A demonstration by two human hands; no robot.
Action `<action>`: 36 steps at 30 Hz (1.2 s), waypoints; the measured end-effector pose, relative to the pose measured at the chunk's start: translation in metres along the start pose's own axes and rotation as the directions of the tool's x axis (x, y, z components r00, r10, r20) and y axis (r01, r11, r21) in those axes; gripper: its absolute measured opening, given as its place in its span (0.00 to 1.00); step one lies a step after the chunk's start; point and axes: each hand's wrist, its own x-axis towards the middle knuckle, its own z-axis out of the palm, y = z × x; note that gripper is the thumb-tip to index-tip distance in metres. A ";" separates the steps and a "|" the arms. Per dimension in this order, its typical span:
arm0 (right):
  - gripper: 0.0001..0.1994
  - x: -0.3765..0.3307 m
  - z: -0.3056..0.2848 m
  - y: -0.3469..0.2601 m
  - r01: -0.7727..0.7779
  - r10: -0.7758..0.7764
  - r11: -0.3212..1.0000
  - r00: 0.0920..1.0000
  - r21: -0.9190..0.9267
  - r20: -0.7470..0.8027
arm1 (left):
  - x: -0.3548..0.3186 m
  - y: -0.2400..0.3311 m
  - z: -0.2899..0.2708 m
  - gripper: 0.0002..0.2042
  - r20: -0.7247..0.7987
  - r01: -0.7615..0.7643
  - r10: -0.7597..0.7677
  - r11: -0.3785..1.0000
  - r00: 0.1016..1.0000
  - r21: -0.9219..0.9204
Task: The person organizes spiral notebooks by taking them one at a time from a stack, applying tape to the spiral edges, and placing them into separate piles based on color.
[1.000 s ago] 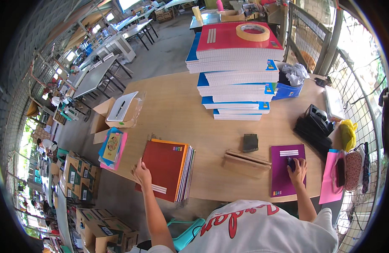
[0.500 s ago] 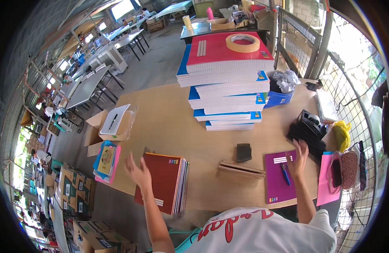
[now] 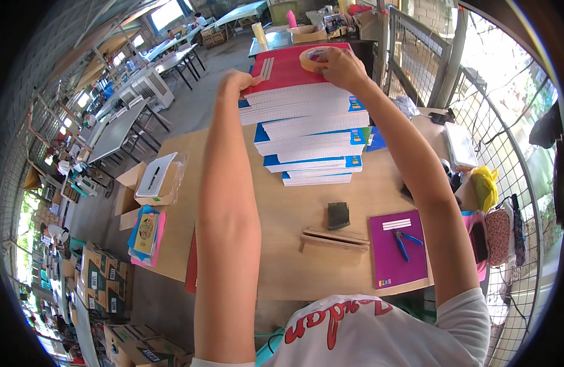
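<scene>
A tall stack of notebooks (image 3: 306,131) with white page edges and blue covers stands at the far middle of the table. On top lies a red notebook (image 3: 282,68). My left hand (image 3: 236,81) grips its left edge, thumb over the cover. My right hand (image 3: 346,70) has its fingers closed on the right side of a roll of tan tape (image 3: 308,59), which rests on the red cover. Some of these fingertips are hidden by the hand. A stack of brown-red notebooks (image 3: 191,263) is mostly covered by my left forearm.
Blue-handled pliers (image 3: 401,246) lie on a purple notebook (image 3: 386,269) at the near right. Beside them are a wooden holder (image 3: 334,244) and a dark block (image 3: 339,215). Pouches (image 3: 497,235) and a yellow bag (image 3: 485,183) line the right edge; an open carton (image 3: 128,199) sits left.
Both hands have moved from low over the table up to the far stack. My left hand has taken hold of the red notebook's edge, my right the tape roll. The pliers now lie with handles spread.
</scene>
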 end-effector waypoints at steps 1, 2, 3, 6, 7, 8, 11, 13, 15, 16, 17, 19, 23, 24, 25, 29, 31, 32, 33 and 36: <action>0.14 -0.002 0.001 -0.001 0.018 -0.018 1.000 0.998 -0.006 -0.054 | 0.005 -0.004 -0.009 0.14 -0.024 0.021 -0.020 0.999 1.000 0.050; 0.14 -0.007 0.007 -0.012 0.038 -0.038 0.999 0.994 -0.006 -0.099 | 0.008 -0.014 -0.019 0.16 -0.061 0.016 -0.010 0.995 0.998 0.100; 0.13 -0.015 0.009 -0.021 0.048 -0.050 0.999 0.988 -0.016 -0.148 | 0.005 -0.016 -0.025 0.18 -0.088 0.004 0.009 0.989 0.996 0.147; 0.13 -0.024 0.006 0.001 0.008 -0.017 0.999 0.954 -0.033 -0.298 | -0.020 0.017 0.002 0.24 -0.207 -0.112 0.221 0.893 0.953 0.436; 0.12 -0.027 0.004 0.011 -0.013 0.000 0.999 0.939 -0.037 -0.345 | -0.041 0.035 0.006 0.27 -0.246 -0.140 0.322 0.821 0.914 0.553; 0.12 -0.027 0.002 0.001 -0.004 -0.008 0.999 0.939 -0.032 -0.345 | -0.054 0.037 -0.014 0.26 -0.370 -0.178 0.397 0.846 0.840 0.503; 0.14 -0.026 0.004 0.004 -0.001 -0.013 0.999 0.955 -0.047 -0.296 | -0.103 0.062 -0.059 0.20 -0.518 -0.284 0.578 0.793 0.631 0.539; 0.18 -0.027 0.007 0.019 0.009 -0.022 0.998 0.977 -0.062 -0.214 | -0.153 0.080 -0.091 0.21 -0.516 -0.309 0.665 0.727 0.539 0.614; 0.22 -0.041 -0.003 -0.012 0.064 -0.203 0.955 0.854 -0.290 -0.479 | -0.210 0.062 -0.132 0.23 -0.551 -0.242 0.718 0.676 0.425 0.696; 0.25 -0.058 -0.014 -0.023 0.146 -0.179 0.984 0.818 -0.103 -0.546 | -0.225 0.039 -0.142 0.21 -0.500 -0.333 0.824 0.565 0.265 0.755; 0.27 -0.075 -0.027 -0.032 0.247 -0.153 0.966 0.776 0.071 -0.612 | -0.242 0.021 -0.145 0.20 -0.437 -0.409 0.895 0.431 0.084 0.804; 0.30 -0.118 -0.048 -0.045 0.400 -0.022 0.540 0.886 0.740 -0.463 | -0.282 -0.015 -0.111 0.17 -0.702 -0.811 0.639 0.565 0.315 0.150; 0.21 -0.214 -0.051 -0.039 0.024 -0.022 0.380 1.000 0.924 -0.017 | -0.310 -0.126 0.006 0.09 -0.559 -0.574 0.231 0.579 0.796 -0.578; 0.17 -0.239 -0.040 -0.035 0.014 0.002 0.503 1.000 0.864 -0.017 | -0.313 -0.161 0.034 0.07 -0.453 -0.420 0.102 0.592 0.886 -0.688; 0.14 -0.263 -0.022 -0.029 -0.001 0.030 0.623 0.999 0.782 -0.023 | -0.310 -0.191 0.063 0.12 -0.253 -0.162 -0.032 0.690 0.967 -0.706; 0.09 -0.311 0.038 -0.027 -0.175 0.091 0.816 0.980 0.551 0.176 | -0.283 -0.298 0.146 0.19 -0.095 -0.197 0.201 0.584 0.975 -0.787; 0.08 -0.326 0.068 -0.024 -0.121 0.084 0.789 0.992 0.603 0.089 | -0.276 -0.317 0.160 0.19 -0.071 -0.184 0.216 0.568 0.974 -0.802; 0.08 -0.331 0.078 -0.024 -0.093 0.080 0.774 0.996 0.627 0.049 | -0.274 -0.329 0.165 0.19 -0.062 -0.165 0.203 0.547 0.977 -0.821; 0.08 -0.335 0.081 -0.027 -0.112 0.086 0.769 0.994 0.629 0.071 | -0.273 -0.341 0.169 0.19 -0.056 -0.148 0.187 0.526 0.981 -0.838; 0.09 -0.344 0.090 -0.026 -0.159 0.084 0.793 0.984 0.588 0.154 | -0.269 -0.376 0.182 0.18 -0.060 -0.166 0.192 0.607 0.980 -0.777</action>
